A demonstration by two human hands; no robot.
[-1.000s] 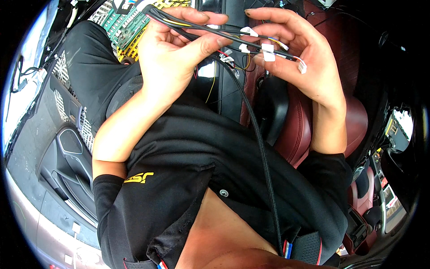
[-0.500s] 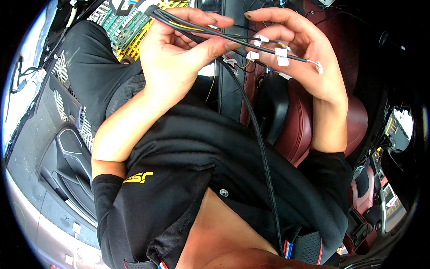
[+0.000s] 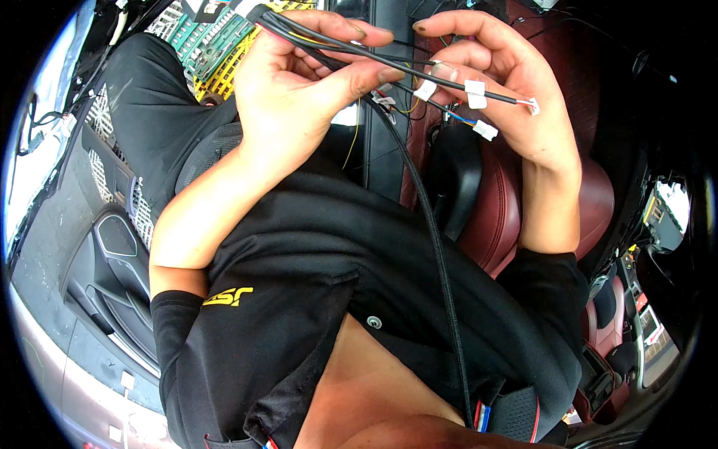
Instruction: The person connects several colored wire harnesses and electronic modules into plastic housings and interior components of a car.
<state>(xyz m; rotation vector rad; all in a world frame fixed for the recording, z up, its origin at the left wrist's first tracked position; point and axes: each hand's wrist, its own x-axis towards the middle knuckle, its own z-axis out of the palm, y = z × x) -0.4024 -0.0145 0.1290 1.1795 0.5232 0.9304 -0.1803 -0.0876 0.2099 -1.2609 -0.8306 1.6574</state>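
Note:
In the upper middle, my left hand [image 3: 288, 86] is closed around a black wiring harness [image 3: 318, 41], its wires pinched between thumb and fingers. My right hand [image 3: 523, 90] faces it, the thumb pressed on one black wire and the index finger stretched toward the left hand. That wire carries a white label [image 3: 475, 94] and ends in a small white connector [image 3: 532, 107] over my palm. Below it hangs another branch with a folded white tag [image 3: 425, 90], thin blue and orange wires and a white connector [image 3: 485, 130]. Part of the bundle is hidden behind my left fingers.
A black braided cable [image 3: 430, 217] runs down across my shirt. A green tool case with sockets [image 3: 213, 49] lies at upper left on a yellow grid. Dark red car seats [image 3: 493, 213] are on the right, a grey door panel [image 3: 112, 239] on the left.
The branch with the blue and orange wires has come down from under my right thumb, and its connector now shows below the hand. The right thumb has shifted onto the labelled black wire.

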